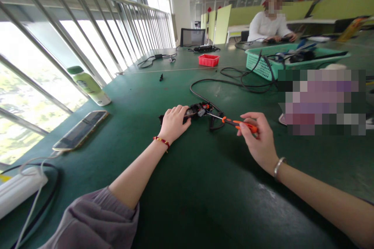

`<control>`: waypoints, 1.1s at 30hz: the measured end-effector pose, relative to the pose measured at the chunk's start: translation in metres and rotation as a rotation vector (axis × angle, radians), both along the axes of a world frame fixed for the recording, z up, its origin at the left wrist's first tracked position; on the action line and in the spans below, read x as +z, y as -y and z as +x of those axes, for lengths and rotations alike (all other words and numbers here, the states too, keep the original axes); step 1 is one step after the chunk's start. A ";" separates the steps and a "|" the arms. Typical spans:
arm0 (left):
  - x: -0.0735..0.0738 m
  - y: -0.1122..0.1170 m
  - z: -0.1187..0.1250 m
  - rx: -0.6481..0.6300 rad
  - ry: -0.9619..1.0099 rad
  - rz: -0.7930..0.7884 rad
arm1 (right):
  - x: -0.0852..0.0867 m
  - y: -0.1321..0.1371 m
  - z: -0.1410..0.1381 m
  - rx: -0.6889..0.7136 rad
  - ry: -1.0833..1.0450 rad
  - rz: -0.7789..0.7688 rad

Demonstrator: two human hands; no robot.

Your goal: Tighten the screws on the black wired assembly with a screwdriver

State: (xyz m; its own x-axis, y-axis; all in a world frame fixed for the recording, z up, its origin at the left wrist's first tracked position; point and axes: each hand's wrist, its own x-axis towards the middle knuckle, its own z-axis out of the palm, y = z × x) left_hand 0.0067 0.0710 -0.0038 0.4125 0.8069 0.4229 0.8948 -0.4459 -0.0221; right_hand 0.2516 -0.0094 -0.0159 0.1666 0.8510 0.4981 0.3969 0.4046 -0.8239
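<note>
My left hand (174,125) is wrapped over a long black device (196,110) and presses it on the green table. The device's exact kind cannot be made out; small orange and grey parts show at its right end, where a black cable (206,80) lies close by. In my right hand (261,142), a screwdriver (232,122) with an orange and black handle is pinched between thumb and fingers. Its metal shaft points left to the device's right end. Whether the tip touches a screw is too small to tell.
A green basket (260,64) of cables and parts stands at the back right, near a red tray (208,60). A phone (82,130), a bottle (89,85) and a white power strip (22,190) are at left, by the railing. A person (267,25) sits across the table (187,202).
</note>
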 end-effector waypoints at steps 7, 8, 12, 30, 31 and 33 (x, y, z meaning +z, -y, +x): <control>0.000 0.000 0.001 0.004 -0.002 0.004 | 0.003 0.002 -0.002 0.000 0.042 0.019; 0.000 0.000 0.001 0.004 -0.001 0.002 | 0.003 0.002 -0.001 -0.023 0.053 0.049; 0.001 0.000 0.001 0.003 -0.007 -0.001 | 0.005 0.001 -0.001 -0.042 0.053 0.080; 0.001 0.001 0.000 0.003 -0.014 0.018 | 0.002 0.002 -0.003 0.026 -0.005 -0.059; 0.000 0.001 0.000 0.003 -0.014 0.020 | 0.002 0.001 -0.003 0.020 -0.012 -0.048; 0.000 0.000 0.000 0.004 -0.012 0.021 | 0.000 0.000 -0.002 -0.023 -0.011 0.011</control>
State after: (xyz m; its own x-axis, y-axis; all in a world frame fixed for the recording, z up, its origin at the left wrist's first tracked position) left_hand 0.0069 0.0705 -0.0035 0.4140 0.7996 0.4350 0.8964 -0.4412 -0.0422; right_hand 0.2496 -0.0091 -0.0157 0.1915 0.8415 0.5052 0.3971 0.4044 -0.8239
